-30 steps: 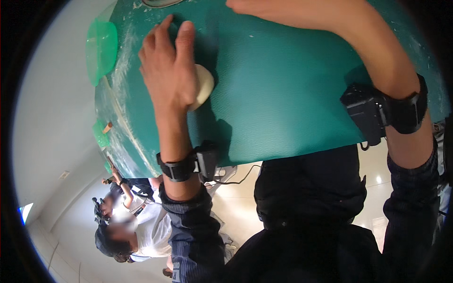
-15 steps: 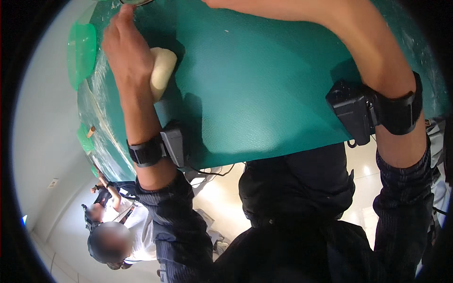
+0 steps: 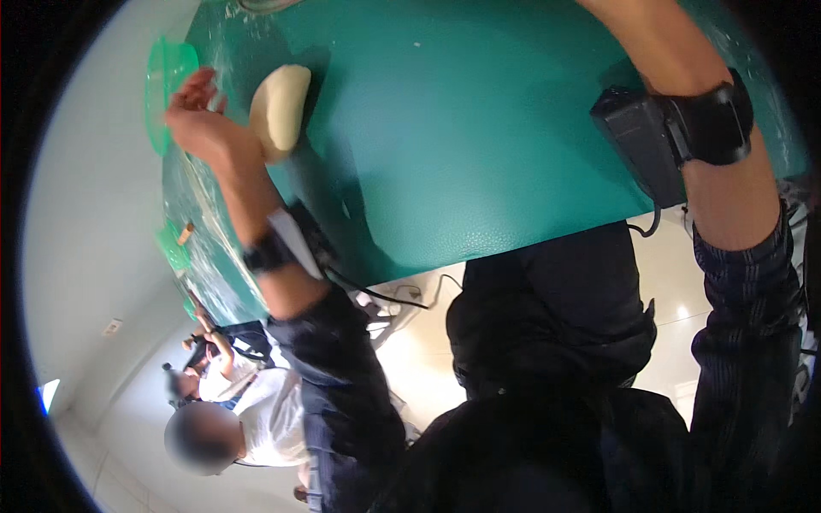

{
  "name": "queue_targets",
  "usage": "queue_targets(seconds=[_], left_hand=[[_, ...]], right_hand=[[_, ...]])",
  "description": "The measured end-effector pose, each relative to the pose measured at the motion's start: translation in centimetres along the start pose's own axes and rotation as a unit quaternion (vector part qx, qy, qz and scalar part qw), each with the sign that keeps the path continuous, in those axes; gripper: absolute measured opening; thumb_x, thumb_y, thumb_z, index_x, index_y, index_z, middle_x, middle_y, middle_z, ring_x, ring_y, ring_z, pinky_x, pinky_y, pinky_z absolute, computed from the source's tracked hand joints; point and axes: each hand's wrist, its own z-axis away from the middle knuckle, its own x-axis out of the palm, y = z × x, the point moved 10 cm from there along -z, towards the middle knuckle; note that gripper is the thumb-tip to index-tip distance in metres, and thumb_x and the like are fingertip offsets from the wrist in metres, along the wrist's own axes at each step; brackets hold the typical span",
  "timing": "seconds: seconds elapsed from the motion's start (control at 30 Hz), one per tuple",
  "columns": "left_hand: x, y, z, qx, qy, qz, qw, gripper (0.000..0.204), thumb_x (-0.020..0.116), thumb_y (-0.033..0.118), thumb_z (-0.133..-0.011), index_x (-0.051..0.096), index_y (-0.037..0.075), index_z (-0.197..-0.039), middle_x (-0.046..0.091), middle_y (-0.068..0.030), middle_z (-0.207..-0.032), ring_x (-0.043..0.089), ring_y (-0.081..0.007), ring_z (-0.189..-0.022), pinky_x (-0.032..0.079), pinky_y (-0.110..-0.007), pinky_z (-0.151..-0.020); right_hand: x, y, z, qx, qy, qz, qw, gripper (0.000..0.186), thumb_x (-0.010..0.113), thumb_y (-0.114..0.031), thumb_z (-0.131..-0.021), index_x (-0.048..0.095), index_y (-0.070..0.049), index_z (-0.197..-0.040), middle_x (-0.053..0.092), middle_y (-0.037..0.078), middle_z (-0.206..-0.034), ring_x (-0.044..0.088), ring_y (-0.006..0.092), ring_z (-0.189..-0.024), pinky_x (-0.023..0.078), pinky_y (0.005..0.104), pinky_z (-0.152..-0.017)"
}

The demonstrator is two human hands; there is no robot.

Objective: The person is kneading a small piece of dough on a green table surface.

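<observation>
A smooth, cream-coloured oval lump that looks like dough [image 3: 285, 104] lies on the green table mat [image 3: 445, 137], just right of my left wrist. My left hand [image 3: 203, 118] hovers at the table's left side with its fingers apart and nothing visible in them, slightly blurred. Beside its fingertips is a translucent green container [image 3: 159, 98]. My right forearm [image 3: 676, 51] reaches over the mat, and the hand itself is beyond the upper edge of the picture. At the top edge shows part of a round rim [image 3: 267, 3], mostly cut off.
A smaller green container [image 3: 174, 250] with a brown stick-like piece [image 3: 186, 233] stands farther along the left edge, which has clear plastic film [image 3: 205, 214] on it. Two other people [image 3: 274, 415] are at the lower left. Black cables [image 3: 385, 297] hang by the table's front edge.
My left hand has moved left, off the dough and away from the round rim, toward the green container. My right arm has shifted up, taking its wrist out of view.
</observation>
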Motion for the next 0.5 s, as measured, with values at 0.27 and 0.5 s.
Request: queue_targets(seconds=[0.27, 0.5], left_hand=[[-2.5, 3.9, 18.0, 0.185, -0.079, -0.191, 0.961, 0.05, 0.066, 0.023, -0.111, 0.052, -0.006, -0.149, 0.067, -0.0233, -0.132, 0.067, -0.0318, -0.125, 0.051, -0.045, -0.11], [-11.9, 6.7, 20.2, 0.143, -0.052, -0.162, 0.975, 0.038, 0.078, 0.0, -0.1, 0.067, -0.008, -0.136, 0.074, -0.0174, -0.128, 0.072, -0.0247, -0.118, 0.056, -0.039, -0.107]], right_hand=[[-1.1, -0.7, 0.8, 0.006, -0.033, 0.003, 0.999, 0.027, 0.067, -0.023, -0.097, 0.072, 0.003, -0.094, 0.076, 0.024, -0.092, 0.073, 0.0377, -0.084, 0.056, 0.0494, -0.078], [-0.3, -1.3, 0.0, -0.032, -0.009, 0.018, 0.999, 0.029, 0.066, -0.024, -0.098, 0.074, 0.004, -0.099, 0.077, 0.023, -0.094, 0.074, 0.0362, -0.086, 0.056, 0.0478, -0.079]])
